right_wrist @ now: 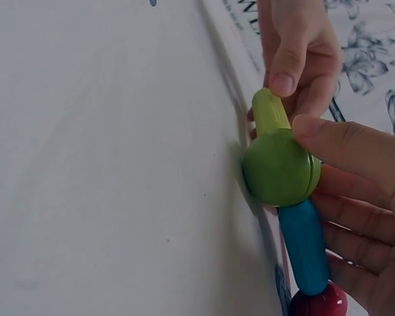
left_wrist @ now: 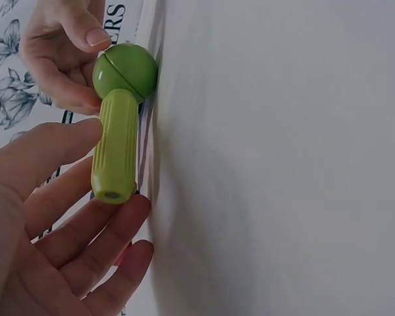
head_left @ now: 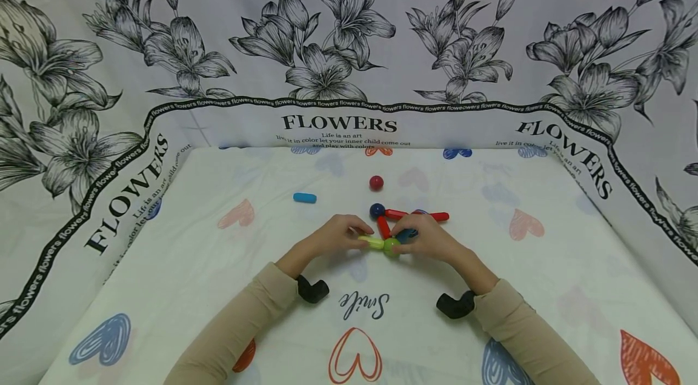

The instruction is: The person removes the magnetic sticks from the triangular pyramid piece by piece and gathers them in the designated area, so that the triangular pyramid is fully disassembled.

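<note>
Spread across the tabletop (head_left: pixel 491 324), a white cloth printed with pastel hearts and a "Smile" script, walled on three sides by a grey fabric backdrop with black lily drawings and "FLOWERS" lettering (head_left: pixel 338 123). At the centre, both hands meeting over a small build of plastic magnetic sticks and balls. Left hand (head_left: pixel 338 234) pinching the yellow-green plastic stick (left_wrist: pixel 115 146) between thumb and fingertips; right hand (head_left: pixel 428 238) curled around the green plastic ball (right_wrist: pixel 280 168) joined to that stick's end, with a teal stick (right_wrist: pixel 306 245) and a dark red ball (right_wrist: pixel 319 303) running on from it under the fingers. Just behind, a dark blue ball (head_left: pixel 377 210) with red sticks (head_left: pixel 414 215) attached. Apart, a loose light blue stick (head_left: pixel 305 197) and a loose red ball (head_left: pixel 376 182). Likely risk: a twist or uneven pull breaking the joint at the green ball and sending it rolling across the smooth cloth; also a knuckle nudging the red sticks out of line.
</note>
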